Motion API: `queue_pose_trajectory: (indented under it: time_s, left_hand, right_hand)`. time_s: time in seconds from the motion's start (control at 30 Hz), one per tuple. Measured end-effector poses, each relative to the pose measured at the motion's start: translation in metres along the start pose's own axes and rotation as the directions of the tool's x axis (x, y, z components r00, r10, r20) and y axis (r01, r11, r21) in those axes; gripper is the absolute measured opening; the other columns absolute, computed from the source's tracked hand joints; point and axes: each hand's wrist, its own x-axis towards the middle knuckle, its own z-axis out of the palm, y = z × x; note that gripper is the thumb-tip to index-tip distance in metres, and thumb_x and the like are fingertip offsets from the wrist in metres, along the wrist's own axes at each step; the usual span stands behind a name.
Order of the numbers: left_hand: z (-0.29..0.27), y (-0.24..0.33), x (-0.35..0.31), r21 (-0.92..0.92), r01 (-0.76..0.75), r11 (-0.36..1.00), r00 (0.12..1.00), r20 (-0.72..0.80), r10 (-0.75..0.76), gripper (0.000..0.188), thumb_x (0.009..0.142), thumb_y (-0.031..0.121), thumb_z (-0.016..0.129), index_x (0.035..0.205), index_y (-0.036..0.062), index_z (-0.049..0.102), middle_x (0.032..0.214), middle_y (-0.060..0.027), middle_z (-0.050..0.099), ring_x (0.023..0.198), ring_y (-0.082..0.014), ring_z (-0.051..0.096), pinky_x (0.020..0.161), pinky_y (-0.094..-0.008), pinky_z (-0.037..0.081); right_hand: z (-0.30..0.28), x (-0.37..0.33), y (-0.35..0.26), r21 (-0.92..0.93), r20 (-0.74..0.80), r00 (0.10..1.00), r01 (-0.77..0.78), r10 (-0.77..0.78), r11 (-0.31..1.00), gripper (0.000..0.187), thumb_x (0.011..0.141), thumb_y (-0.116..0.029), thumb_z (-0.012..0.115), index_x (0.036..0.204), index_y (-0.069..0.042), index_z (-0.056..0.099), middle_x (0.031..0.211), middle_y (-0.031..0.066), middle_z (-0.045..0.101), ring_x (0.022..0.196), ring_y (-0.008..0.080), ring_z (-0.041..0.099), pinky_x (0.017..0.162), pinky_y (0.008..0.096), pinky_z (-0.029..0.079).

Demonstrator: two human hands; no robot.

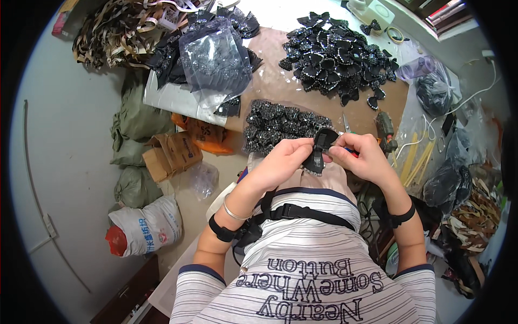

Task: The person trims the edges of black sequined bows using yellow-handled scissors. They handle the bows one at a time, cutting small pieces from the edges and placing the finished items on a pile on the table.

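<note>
Both hands meet over the table's near edge around a black bow (320, 149) with a sparkling rhinestone rim. Thumb and fingers of my left hand (285, 162) pinch its left side. My right hand (369, 159) grips the opposite side, its fingers bent close together. The bow is tilted, and a dark strip runs across its middle. Just beyond it lies a clear bag packed with rows of glittering black bows (280, 123). A large heap of loose black bows (334, 56) spreads farther back on the brown board.
A glue gun (384, 125) and yellow glue sticks (418, 162) lie at the right beside a white cord. Clear plastic bags (213, 62) with black pieces cover the back left. Ribbon bundles (110, 35) hang there. A cardboard box (171, 155) and sacks (148, 227) stand lower left.
</note>
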Motion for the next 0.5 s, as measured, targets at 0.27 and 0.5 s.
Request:
queue_pose_trajectory:
  time_s: [0.27, 0.5]
  left_hand:
    - [0.003, 0.012, -0.001, -0.209, 0.140, 0.968, 0.990, 0.026, -0.137, 0.036, 0.098, 0.013, 0.033, 0.123, -0.0060, 0.052, 0.107, -0.0154, 0.065, 0.096, -0.0152, 0.063, 0.084, -0.0280, 0.051]
    - [-0.001, 0.012, -0.003, -0.006, 0.104, 0.995, 0.993, 0.050, -0.103, 0.036, 0.100, 0.015, 0.032, 0.120, -0.0063, 0.053, 0.104, -0.0141, 0.066, 0.095, -0.0145, 0.063, 0.084, -0.0277, 0.050]
  right_hand:
    - [0.002, 0.002, 0.002, 0.017, -0.050, 0.997, 0.061, -0.061, 0.998, 0.024, 0.081, -0.026, 0.070, 0.079, -0.002, 0.066, 0.053, 0.0081, 0.053, 0.046, 0.0145, 0.047, 0.048, 0.0286, 0.037]
    - [0.001, 0.004, -0.003, 0.002, 0.001, 1.000, -0.021, 0.021, 1.000, 0.027, 0.082, -0.028, 0.069, 0.075, -0.002, 0.066, 0.051, 0.0055, 0.049, 0.046, 0.0116, 0.043, 0.046, 0.0280, 0.034]
